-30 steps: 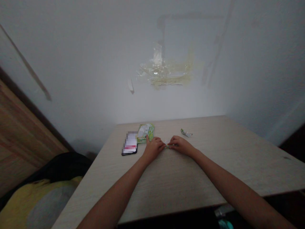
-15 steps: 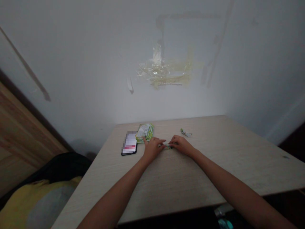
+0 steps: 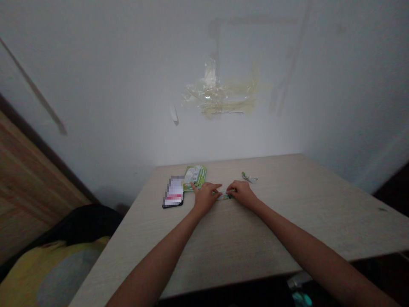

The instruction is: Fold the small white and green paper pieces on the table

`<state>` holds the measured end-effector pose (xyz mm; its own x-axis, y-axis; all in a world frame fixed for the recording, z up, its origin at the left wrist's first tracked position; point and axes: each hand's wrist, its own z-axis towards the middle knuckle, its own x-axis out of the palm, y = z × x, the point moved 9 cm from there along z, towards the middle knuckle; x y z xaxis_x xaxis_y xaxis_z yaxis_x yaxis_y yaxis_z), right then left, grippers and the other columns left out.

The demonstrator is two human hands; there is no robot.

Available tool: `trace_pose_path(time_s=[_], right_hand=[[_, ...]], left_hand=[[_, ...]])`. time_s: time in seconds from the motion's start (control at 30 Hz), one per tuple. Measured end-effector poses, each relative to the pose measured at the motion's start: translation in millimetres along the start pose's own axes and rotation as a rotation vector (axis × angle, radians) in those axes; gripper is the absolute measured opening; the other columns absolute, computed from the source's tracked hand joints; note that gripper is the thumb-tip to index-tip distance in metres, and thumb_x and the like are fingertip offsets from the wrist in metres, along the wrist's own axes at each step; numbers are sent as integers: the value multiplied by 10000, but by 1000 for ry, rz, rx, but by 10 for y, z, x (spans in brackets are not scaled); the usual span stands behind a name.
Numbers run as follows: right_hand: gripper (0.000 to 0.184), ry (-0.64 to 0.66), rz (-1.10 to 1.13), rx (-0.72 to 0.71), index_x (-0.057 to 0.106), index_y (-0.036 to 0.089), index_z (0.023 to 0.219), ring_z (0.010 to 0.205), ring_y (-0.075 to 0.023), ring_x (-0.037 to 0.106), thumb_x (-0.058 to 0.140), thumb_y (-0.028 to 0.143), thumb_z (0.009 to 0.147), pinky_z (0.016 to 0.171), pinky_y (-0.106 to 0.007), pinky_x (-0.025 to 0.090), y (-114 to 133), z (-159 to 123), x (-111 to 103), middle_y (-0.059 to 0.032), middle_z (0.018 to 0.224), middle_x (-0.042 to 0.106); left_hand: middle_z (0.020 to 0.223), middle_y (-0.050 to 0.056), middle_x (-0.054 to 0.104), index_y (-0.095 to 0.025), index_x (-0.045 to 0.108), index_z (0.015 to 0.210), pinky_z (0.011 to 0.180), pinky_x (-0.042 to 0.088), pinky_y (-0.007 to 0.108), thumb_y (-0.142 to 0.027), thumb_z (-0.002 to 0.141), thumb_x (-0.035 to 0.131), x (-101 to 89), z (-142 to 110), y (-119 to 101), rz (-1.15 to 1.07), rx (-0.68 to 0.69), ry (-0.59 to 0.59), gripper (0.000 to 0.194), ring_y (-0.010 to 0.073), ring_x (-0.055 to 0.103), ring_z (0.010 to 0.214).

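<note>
Between my hands, low over the table (image 3: 230, 238), is a small whitish-green wrapper (image 3: 224, 196), partly covered by fingers. My left hand (image 3: 206, 197) pinches its left end, the thumb stretched toward a green packet (image 3: 194, 177). My right hand (image 3: 241, 190) has its fingertips closed on the right end. The packet lies flat just beyond my left hand. Beyond my right hand lies another small green and white wrapper piece (image 3: 249, 177). What is inside the held wrapper, if anything, cannot be made out.
A phone (image 3: 174, 192) with a blurred screen lies left of the packet, touching or nearly touching it. The table's back edge meets a wall (image 3: 128, 85) with peeling tape (image 3: 223, 94). Yellow and grey fabric (image 3: 60, 268) sits below the table at left.
My right hand has shifted very slightly, and a bit more of the wrapper shows between the hands. The packet, phone and other wrapper piece stay in place.
</note>
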<state>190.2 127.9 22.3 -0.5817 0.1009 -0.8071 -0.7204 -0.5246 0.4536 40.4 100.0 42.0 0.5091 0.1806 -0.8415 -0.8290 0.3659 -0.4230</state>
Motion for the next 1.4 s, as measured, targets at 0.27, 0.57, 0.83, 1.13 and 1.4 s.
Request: trace_pose_path(time_s=[0.27, 0.57, 0.83, 1.13, 1.4], right_hand=[[86, -19, -40, 60, 731, 208, 851, 891, -207, 607, 670, 267, 837, 833, -341, 347, 6, 1, -3, -51, 880, 708], [93, -4, -48, 175, 712, 208, 885, 952, -225, 589, 641, 253, 847, 865, -373, 309, 15, -17, -2, -54, 923, 700], [102, -9, -43, 172, 692, 199, 893, 958, -219, 580, 645, 280, 852, 875, -368, 312, 3, -37, 2, -51, 936, 683], [107, -121, -89, 42, 680, 188, 926, 995, -211, 559, 624, 263, 874, 919, -369, 345, 98, -73, -138, -56, 979, 633], [126, -60, -132, -148, 732, 214, 906, 961, -200, 594, 612, 248, 890, 934, -401, 354, 189, -57, -93, -47, 937, 686]], left_hand=[[1013, 15, 746, -361, 697, 1135, 1155, 30, 646, -339, 836, 656, 28, 27, 28, -24, -28, 8, 303, 240, 583, 1124], [1050, 14, 725, -377, 711, 1077, 1114, -60, 714, -310, 841, 652, 57, 31, -1, 9, 8, 9, 252, 271, 543, 1174], [1209, -11, 697, -381, 726, 1015, 1114, -46, 725, -345, 883, 602, 146, 47, 34, 51, 97, 63, 185, 293, 444, 1319], [1334, -20, 628, -394, 625, 1206, 1104, -81, 726, -430, 980, 415, 121, -58, -78, 185, 337, 131, 310, 260, 423, 1358], [1122, -18, 700, -383, 695, 1085, 1077, -104, 747, -401, 952, 495, 21, -45, -122, 206, 322, 23, 241, 240, 521, 1191]])
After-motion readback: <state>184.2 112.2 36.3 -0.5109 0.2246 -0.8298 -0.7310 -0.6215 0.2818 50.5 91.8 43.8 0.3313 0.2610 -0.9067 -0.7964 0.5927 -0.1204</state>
